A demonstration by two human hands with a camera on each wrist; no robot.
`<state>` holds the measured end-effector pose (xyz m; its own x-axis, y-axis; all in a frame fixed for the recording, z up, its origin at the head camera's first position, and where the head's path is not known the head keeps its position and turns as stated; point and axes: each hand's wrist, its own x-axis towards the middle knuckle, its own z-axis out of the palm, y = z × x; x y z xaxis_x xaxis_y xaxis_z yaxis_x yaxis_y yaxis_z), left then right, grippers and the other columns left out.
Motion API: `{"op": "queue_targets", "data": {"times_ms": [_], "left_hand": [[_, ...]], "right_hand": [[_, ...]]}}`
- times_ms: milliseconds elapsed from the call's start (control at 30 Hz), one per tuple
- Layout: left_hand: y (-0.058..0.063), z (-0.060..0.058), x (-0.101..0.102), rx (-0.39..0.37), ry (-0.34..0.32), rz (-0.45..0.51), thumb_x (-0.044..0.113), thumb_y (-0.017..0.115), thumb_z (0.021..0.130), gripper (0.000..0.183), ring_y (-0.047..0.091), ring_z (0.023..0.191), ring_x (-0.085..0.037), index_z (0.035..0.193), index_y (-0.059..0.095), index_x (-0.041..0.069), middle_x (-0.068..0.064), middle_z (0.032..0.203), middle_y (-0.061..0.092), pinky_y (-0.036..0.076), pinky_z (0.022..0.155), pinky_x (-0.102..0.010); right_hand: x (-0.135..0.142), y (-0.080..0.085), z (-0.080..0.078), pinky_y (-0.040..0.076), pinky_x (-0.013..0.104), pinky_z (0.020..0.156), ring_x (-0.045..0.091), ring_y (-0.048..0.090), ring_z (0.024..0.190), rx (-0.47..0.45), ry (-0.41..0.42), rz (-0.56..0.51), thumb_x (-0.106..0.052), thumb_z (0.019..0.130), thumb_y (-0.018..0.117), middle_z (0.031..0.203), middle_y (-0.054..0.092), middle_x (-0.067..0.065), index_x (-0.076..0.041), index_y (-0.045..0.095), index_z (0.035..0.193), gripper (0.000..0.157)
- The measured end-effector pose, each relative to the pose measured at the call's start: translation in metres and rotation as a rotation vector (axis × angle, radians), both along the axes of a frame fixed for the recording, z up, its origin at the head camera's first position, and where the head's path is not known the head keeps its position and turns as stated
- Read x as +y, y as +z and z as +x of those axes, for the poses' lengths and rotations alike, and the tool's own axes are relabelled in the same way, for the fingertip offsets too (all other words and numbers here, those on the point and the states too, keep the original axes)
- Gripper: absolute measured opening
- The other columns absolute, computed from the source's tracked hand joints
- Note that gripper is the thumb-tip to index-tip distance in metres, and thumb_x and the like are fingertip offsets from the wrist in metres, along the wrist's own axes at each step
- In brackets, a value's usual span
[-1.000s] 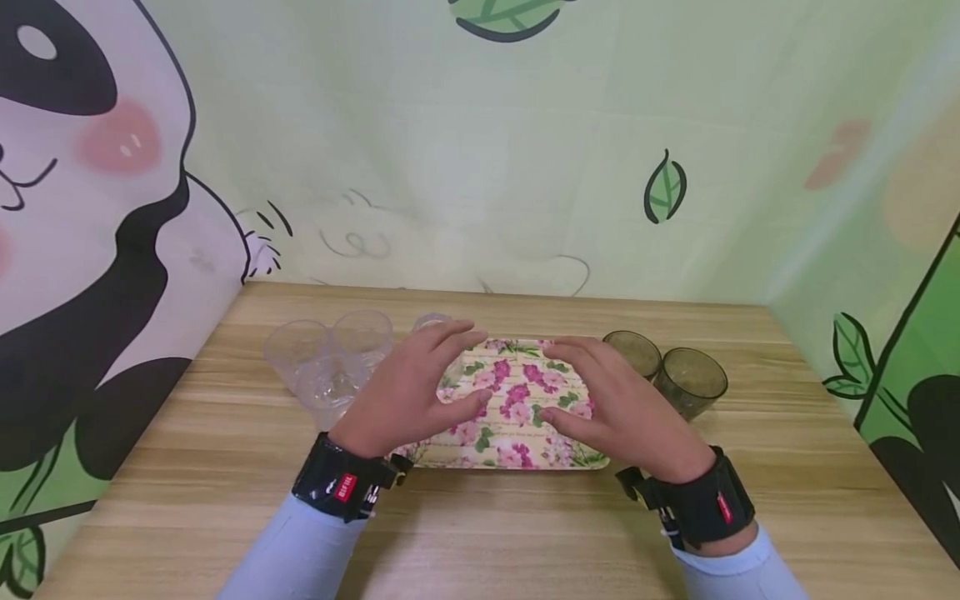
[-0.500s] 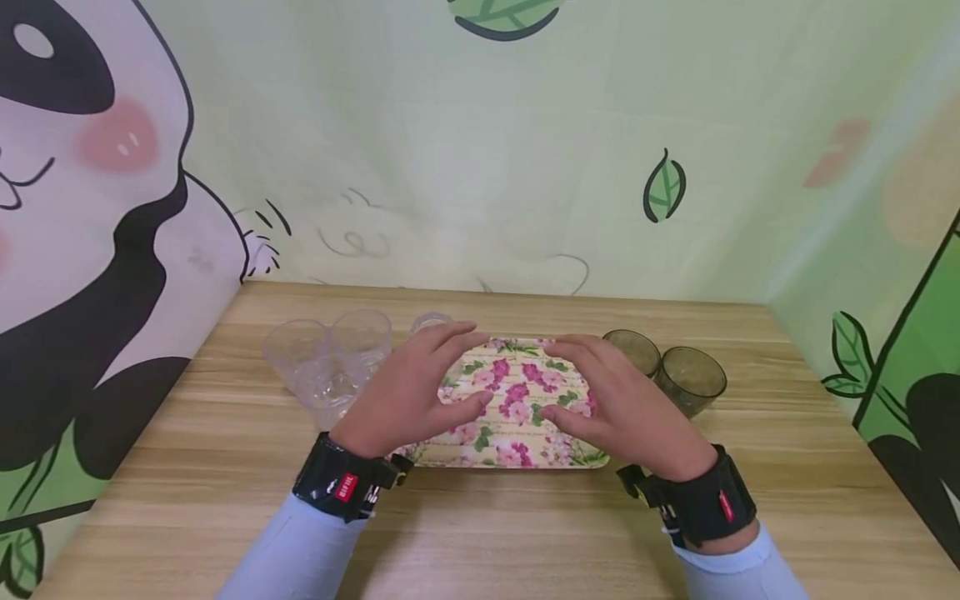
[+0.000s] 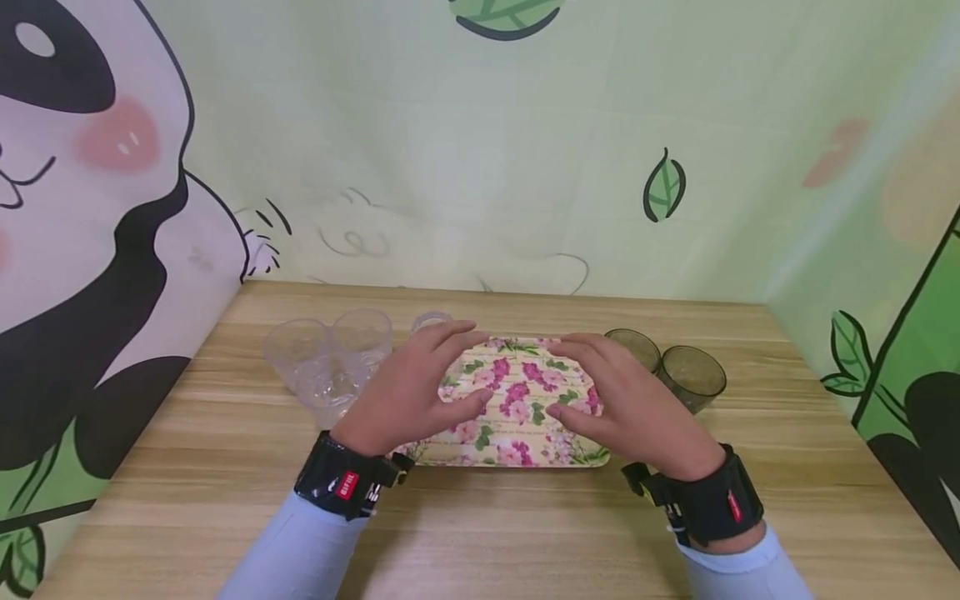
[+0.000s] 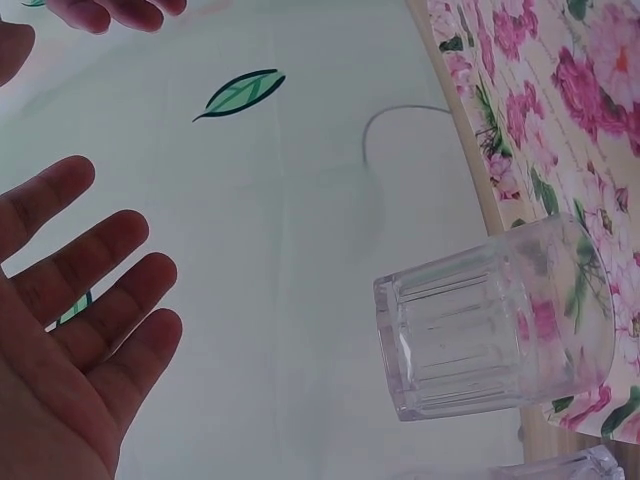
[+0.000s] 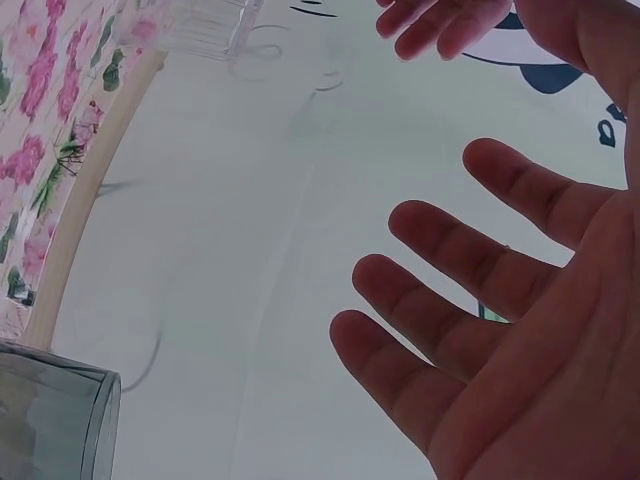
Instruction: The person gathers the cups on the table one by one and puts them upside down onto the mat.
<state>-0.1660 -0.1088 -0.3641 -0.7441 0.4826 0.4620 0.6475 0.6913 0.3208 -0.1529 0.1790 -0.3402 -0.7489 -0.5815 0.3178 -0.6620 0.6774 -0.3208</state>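
Note:
A floral tray (image 3: 517, 408) with pink blossoms lies in the middle of the wooden table. Over its left part hovers my left hand (image 3: 416, 387), fingers apart and slightly bent, with nothing in it. My right hand (image 3: 637, 400) is held the same way above the right side, palm facing inward and also holding nothing. A clear ribbed glass (image 4: 460, 340) stands at the tray's left side in the left wrist view; in the head view my left hand partly hides it. Beyond my right hand are two smoky dark glasses (image 3: 693, 379), one partly covered by that hand.
Several clear glasses (image 3: 362, 329) are grouped left of the tray, close to my left hand. The wooden table (image 3: 487, 533) runs back to a green fabric backdrop (image 3: 480, 167) printed with a panda and leaves.
My right hand has shifted slightly to the right. My left hand, the tray and the glasses have stayed in place.

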Motion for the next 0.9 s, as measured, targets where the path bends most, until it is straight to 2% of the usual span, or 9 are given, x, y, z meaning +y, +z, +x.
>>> {"op": "queue_targets", "data": {"times_ms": [500,900], "left_hand": [[0.001,0.000,-0.001,0.004,-0.001,-0.002,0.046,0.068,0.088,0.064,0.052,0.135,-0.029,0.144,0.053,0.018,-0.013,0.148,0.057,0.053,0.110,-0.051],[0.000,-0.001,-0.001,0.001,0.001,-0.012,0.047,0.068,0.089,0.064,0.053,0.135,-0.030,0.144,0.053,0.018,-0.013,0.148,0.057,0.053,0.109,-0.052]], "right_hand": [[0.005,-0.001,-0.005,0.051,0.058,0.109,0.033,0.050,0.134,0.000,-0.034,0.037,-0.041,0.090,0.072,0.146,0.054,0.017,-0.009,0.050,0.142,0.065],[0.022,-0.003,-0.012,0.048,0.061,0.110,0.036,0.048,0.136,-0.026,-0.073,0.053,-0.038,0.089,0.075,0.145,0.054,0.020,-0.007,0.049,0.142,0.067]]}}
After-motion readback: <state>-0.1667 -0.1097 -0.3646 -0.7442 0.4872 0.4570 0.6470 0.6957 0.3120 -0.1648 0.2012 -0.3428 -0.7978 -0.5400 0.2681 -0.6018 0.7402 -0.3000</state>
